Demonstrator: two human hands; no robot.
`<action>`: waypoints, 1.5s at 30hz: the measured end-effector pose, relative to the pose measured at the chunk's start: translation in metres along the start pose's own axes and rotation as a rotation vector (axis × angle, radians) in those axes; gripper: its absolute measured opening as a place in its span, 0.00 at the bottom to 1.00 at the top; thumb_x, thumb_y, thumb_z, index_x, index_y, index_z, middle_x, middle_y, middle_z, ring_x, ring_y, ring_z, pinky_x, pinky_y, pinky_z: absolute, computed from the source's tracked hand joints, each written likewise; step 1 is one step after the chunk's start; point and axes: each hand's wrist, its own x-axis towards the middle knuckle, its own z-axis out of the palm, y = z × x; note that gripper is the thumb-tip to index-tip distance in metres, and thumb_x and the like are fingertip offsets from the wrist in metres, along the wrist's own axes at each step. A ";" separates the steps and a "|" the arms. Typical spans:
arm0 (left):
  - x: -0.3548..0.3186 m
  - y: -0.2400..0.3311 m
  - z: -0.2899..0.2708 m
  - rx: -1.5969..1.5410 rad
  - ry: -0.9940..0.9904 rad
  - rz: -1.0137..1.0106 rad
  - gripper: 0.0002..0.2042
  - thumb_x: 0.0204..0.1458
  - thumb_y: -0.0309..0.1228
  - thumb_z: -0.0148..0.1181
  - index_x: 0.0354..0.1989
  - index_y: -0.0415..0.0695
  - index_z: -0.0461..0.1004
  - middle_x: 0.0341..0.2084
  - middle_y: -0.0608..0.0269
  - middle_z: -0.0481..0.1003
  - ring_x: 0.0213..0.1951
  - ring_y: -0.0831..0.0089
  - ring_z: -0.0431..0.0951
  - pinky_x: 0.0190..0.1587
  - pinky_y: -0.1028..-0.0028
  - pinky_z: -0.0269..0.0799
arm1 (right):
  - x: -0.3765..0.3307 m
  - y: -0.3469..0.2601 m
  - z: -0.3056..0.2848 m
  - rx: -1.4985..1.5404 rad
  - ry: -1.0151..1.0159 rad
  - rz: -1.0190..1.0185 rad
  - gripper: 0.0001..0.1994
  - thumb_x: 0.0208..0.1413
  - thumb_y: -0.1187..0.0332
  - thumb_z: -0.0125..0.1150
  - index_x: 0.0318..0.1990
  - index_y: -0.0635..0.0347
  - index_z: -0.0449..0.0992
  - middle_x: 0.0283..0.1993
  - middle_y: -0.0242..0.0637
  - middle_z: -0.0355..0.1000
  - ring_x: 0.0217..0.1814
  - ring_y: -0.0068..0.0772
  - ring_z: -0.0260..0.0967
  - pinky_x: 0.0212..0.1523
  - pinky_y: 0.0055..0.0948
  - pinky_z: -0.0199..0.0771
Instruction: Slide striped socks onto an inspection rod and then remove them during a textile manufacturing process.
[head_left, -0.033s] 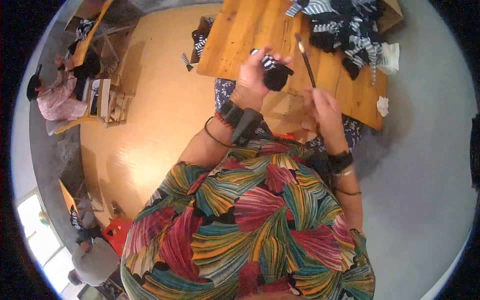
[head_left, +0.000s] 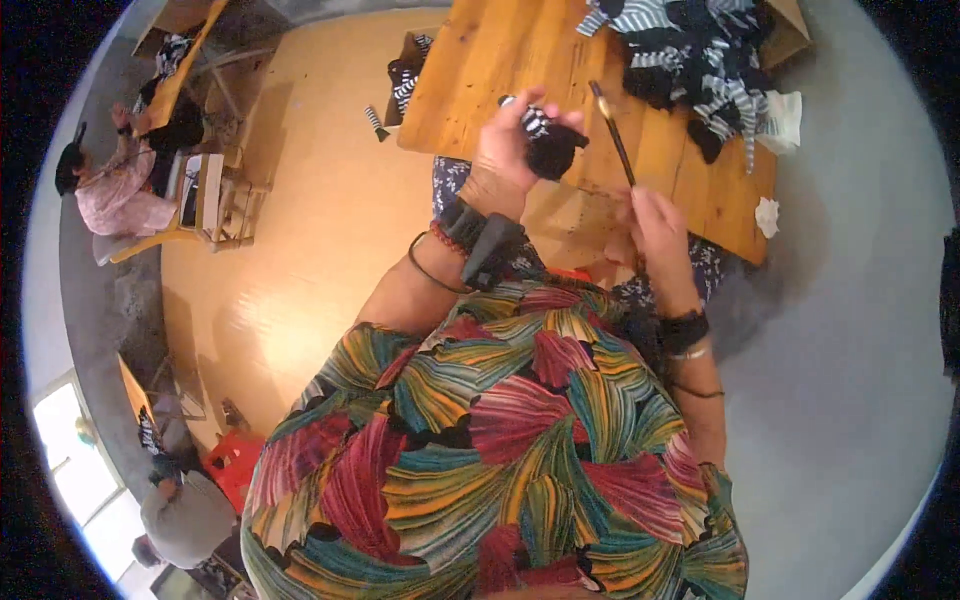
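Note:
My left hand (head_left: 503, 145) is closed around a small black knitted piece (head_left: 553, 152) with black-and-white stripes, held above the table's near edge. It looks like a sock or a soft toy part, but its exact kind does not show. In my right hand (head_left: 660, 222) a slim paintbrush (head_left: 618, 145) is pinched near the lower end of its dark handle. The brush's pale band and dark tip point up and away over the wooden table (head_left: 500, 55). Brush and knitted piece are apart.
Several striped and black knitted pieces (head_left: 690, 70) lie heaped at the table's far right, by a cardboard box (head_left: 785, 35). White paper (head_left: 780, 120) and a crumpled tissue (head_left: 767, 217) lie at the right edge. A box of striped pieces (head_left: 408, 85) stands left; two people sit farther left.
My right hand and the brush have shifted slightly down and to the right, away from the knitted piece. My left hand keeps its hold almost unmoved.

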 end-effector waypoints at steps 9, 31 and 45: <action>0.002 0.011 0.013 -0.022 0.019 0.062 0.14 0.48 0.37 0.54 0.39 0.42 0.66 0.24 0.59 0.70 0.36 0.56 0.74 0.45 0.53 0.68 | -0.021 -0.007 -0.002 -0.299 -0.057 -0.115 0.11 0.53 0.67 0.49 0.34 0.68 0.72 0.17 0.28 0.60 0.20 0.16 0.56 0.20 0.19 0.57; -0.003 -0.018 0.032 0.099 0.064 0.130 0.10 0.48 0.36 0.55 0.24 0.45 0.64 0.16 0.65 0.68 0.24 0.66 0.73 0.31 0.66 0.72 | -0.002 0.001 0.019 -0.177 -0.044 0.083 0.12 0.52 0.66 0.49 0.29 0.68 0.72 0.18 0.30 0.64 0.21 0.20 0.59 0.22 0.23 0.60; -0.015 -0.027 0.030 0.243 0.069 0.125 0.08 0.50 0.33 0.52 0.25 0.43 0.63 0.14 0.64 0.66 0.20 0.69 0.71 0.28 0.68 0.73 | 0.027 -0.015 0.053 -0.098 -0.123 0.064 0.11 0.54 0.62 0.48 0.25 0.58 0.69 0.16 0.21 0.53 0.15 0.13 0.47 0.16 0.16 0.46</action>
